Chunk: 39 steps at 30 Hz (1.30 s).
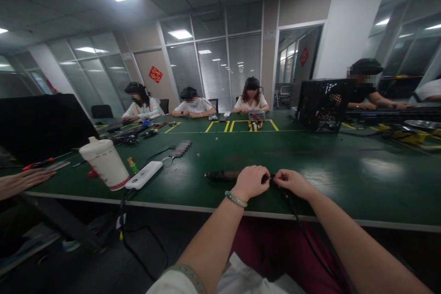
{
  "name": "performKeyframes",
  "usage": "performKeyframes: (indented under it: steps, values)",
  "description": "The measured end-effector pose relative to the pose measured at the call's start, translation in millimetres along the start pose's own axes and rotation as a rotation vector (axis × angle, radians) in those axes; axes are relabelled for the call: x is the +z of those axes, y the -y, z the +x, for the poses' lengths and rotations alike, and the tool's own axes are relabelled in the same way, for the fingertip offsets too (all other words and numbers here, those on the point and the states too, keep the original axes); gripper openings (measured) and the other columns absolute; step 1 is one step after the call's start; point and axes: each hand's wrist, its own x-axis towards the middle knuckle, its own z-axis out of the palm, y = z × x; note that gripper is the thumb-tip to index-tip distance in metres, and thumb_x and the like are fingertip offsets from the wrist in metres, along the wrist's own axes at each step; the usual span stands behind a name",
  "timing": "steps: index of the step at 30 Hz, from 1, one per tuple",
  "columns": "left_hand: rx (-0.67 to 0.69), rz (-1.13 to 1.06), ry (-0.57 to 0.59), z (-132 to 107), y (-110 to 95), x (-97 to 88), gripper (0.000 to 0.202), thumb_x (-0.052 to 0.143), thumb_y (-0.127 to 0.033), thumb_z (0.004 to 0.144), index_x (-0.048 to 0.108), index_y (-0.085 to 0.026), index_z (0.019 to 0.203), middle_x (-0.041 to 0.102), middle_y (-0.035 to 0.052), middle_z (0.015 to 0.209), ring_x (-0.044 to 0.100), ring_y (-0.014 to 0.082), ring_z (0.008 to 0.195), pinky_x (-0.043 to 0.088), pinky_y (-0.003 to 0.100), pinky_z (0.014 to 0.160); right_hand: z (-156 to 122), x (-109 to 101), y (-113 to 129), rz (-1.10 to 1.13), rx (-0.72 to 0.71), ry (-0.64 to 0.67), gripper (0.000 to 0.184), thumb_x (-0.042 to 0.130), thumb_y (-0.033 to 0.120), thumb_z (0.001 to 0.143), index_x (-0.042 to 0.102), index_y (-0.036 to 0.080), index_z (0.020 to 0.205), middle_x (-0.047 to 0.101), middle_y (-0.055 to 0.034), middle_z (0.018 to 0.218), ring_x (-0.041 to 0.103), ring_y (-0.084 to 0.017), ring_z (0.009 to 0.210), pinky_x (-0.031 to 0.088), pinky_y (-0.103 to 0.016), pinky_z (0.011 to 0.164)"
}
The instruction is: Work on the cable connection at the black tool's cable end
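A dark electric screwdriver (220, 175) lies across the green table, its narrow tip to the left. My left hand (253, 183) is closed around its rear part, with a jade-coloured bangle at the wrist. My right hand (291, 183) pinches the end of a black cable (292, 206) close to the tool's rear end. Fingers hide the joint, so I cannot tell whether the cable end sits in the tool. From the right hand the cable drops over the table's front edge.
On the left stand a white power strip (144, 174), a tilted white cup (104, 164) and a black monitor (44, 124). A co-worker's hand (25, 181) rests at the far left. A black computer case (322, 105) stands back right. Several people sit along the far side.
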Motion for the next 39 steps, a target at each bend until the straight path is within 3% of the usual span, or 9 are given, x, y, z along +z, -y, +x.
performKeyframes:
  steps: [18, 39]
  values:
    - [-0.001, 0.015, 0.006, 0.3, 1.0, 1.0, 0.012, 0.058, -0.028, 0.086, 0.061, -0.023, 0.096, 0.064, 0.0007, 0.096, 0.058, 0.0190, 0.093, 0.044, 0.033, 0.086, 1.6, 0.9, -4.1, 0.071, 0.021, 0.037, 0.022, 0.064, 0.039, 0.077, 0.065, 0.018, 0.079, 0.065, -0.0002, 0.067, 0.059, -0.015, 0.063, 0.044, -0.024, 0.059]
    - [0.028, 0.047, 0.045, 3.8, 3.9, 4.8, 0.016, 0.058, -0.037, 0.089, 0.066, -0.025, 0.095, 0.063, 0.0013, 0.098, 0.058, 0.0176, 0.092, 0.044, 0.031, 0.083, 1.6, 0.4, -1.1, -0.050, -0.030, 0.033, 0.023, 0.060, 0.040, 0.080, 0.068, 0.018, 0.081, 0.067, -0.0008, 0.070, 0.060, -0.016, 0.067, 0.044, -0.025, 0.064]
